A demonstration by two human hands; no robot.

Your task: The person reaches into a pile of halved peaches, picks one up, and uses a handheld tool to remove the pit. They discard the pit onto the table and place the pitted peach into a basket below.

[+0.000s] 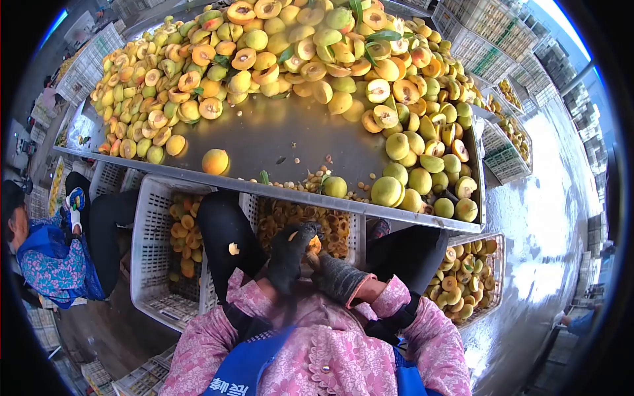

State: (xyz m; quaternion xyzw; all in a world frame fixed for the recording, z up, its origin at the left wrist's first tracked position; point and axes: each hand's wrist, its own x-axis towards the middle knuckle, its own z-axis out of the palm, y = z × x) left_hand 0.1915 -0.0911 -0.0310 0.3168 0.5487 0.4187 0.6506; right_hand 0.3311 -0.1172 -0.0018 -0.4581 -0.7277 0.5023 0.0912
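I have two gloved hands and one orange piece of fruit (315, 245) between them. My left hand (290, 256), in a black glove, grasps the piece by its side. My right hand (340, 277), in a grey knitted glove, has its fingers curled just beside it; I cannot tell whether they clasp anything. The piece is out beyond the middle of the worktop's front edge, above the crate between my knees. Its moist orange side faces up; the part that shows is longer toward the worktop (257, 132) than across, but my fingers cover the rest, so I cannot tell its full long axis.

Three slatted plastic crates stand around my legs: one left crate (140, 254) holding orange fruit, one middle crate (357, 237) crowded with small hollow orange pieces, one right crate (498, 277) full of yellow fruit.

The worktop is smooth, shiny metal with a raised rim. A heap of fruit (264, 39), round and halved, too many to count, covers its back edge and reaches its front right corner. Two round fruits lie apart near the front edge: one orange fruit (215, 162) toward the left, one green fruit (335, 187) right of the middle.
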